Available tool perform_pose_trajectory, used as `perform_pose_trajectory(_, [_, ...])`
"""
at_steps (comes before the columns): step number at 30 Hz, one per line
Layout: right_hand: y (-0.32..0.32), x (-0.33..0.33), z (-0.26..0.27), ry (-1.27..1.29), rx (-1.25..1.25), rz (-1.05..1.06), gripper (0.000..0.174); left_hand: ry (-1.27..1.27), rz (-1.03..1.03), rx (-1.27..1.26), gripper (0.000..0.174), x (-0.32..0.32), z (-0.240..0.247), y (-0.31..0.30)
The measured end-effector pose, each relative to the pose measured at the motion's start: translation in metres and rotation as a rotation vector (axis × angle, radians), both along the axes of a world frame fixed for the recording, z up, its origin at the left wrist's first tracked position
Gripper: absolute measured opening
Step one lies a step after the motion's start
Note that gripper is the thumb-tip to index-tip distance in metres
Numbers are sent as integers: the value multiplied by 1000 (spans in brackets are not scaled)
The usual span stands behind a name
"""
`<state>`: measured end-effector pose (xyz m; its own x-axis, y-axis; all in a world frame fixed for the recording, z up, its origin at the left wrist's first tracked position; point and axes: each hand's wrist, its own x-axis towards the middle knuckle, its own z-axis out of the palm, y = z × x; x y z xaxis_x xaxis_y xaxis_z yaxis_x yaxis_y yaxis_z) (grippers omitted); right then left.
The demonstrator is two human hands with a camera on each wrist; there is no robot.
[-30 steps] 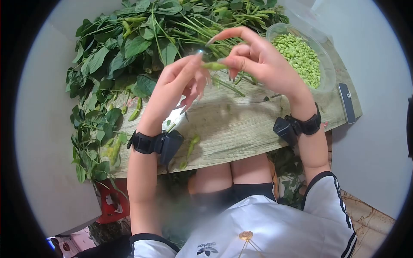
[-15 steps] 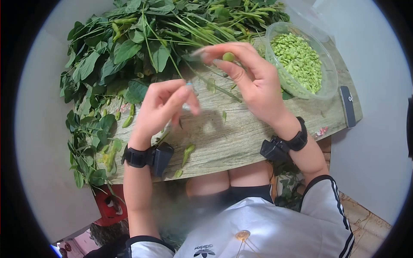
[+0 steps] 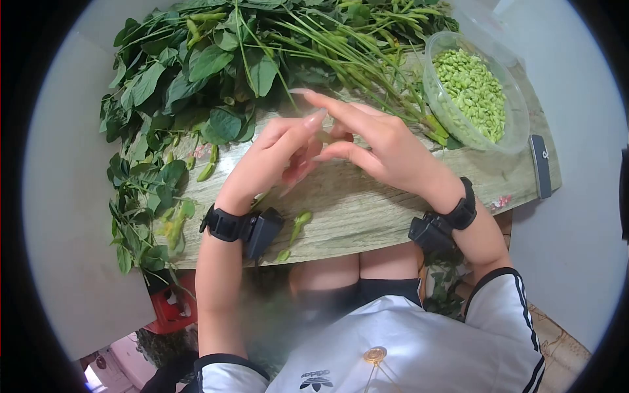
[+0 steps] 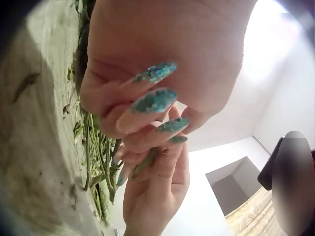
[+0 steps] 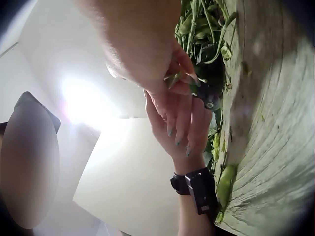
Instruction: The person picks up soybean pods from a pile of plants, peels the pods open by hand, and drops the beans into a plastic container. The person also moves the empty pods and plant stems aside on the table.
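Both hands meet over the table, a green bean pod [image 4: 145,164] between their fingertips. The right hand [image 3: 386,147] pinches the pod with thumb and fingers, its index finger stretched out toward the left hand. The left hand [image 3: 272,157] has its fingers curled in at the pod's other end. In the left wrist view, its glittery blue-green nails [image 4: 155,101] lie just above the pod. Fingers partly hide the pod in the head view. Below the left hand, a loose pod [image 3: 299,224] lies near the table's front edge.
Leafy bean stalks [image 3: 216,65] are heaped along the back and left of the wooden table [image 3: 367,219]. At the back right stands a clear plastic tub [image 3: 436,98] of shelled green beans [image 3: 475,95]. A phone [image 3: 541,167] lies by the right edge.
The hands held a pod between them, then drew apart with a round green end showing in the right hand. Now they are together again, with the left hand farther right.
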<state>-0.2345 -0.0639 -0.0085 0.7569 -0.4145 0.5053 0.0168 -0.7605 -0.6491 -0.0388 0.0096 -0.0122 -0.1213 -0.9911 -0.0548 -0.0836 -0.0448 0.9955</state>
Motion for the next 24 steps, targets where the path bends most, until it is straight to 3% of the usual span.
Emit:
perform_pose_trajectory(7, [11, 5, 2, -98, 135, -9, 68, 9, -65, 10, 46, -4, 4, -1])
perform_pose_trajectory(9, [15, 1, 14, 141, 238, -155, 48, -41, -56, 4, 44, 2, 12, 1])
perform_pose_trajectory(10, [15, -1, 10, 143, 236, -164, 48, -91, -45, -11, 42, 5, 17, 0])
perform_pose_trajectory(12, [12, -2, -1, 197, -134, -146, 32, -95, -62, -38, 41, 5, 22, 3])
perform_pose_trajectory(16, [16, 6, -18, -86, -138, -42, 29, -94, -82, -47, 41, -3, 24, 8])
perform_pose_trajectory(21, [15, 3, -11, -35, -132, -153, 22, -27, -62, -66, 33, -4, 16, 7])
perform_pose_trajectory(24, [13, 1, -9, 20, -157, -186, 22, 105, -84, 64, 25, -5, 18, 7])
